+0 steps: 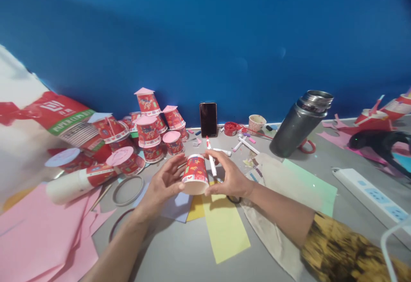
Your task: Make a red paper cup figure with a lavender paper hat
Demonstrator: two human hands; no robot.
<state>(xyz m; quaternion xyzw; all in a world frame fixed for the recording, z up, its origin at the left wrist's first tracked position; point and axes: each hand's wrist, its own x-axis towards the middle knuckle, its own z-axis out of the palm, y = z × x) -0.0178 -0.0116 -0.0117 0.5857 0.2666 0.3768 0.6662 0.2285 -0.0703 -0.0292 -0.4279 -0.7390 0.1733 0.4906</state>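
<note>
A red patterned paper cup point(195, 171) is held upside down, its open rim facing down and toward me, above the middle of the table. My left hand point(167, 181) grips its left side, thumb near the rim. My right hand point(229, 175) has its thumb at the cup's right side near the rim, and a white marker with a red tip point(211, 158) lies between its fingers. Yellow paper point(224, 230), blue paper point(178, 207) and part of a pair of scissors point(234, 199) lie beneath the hands.
Stacked red cups with pink tops point(147, 132) stand back left, beside pink sheets point(38, 230). A phone point(208, 120) leans on the blue wall. A dark bottle point(300, 123), power strip point(372, 196) and loose markers point(248, 146) are to the right.
</note>
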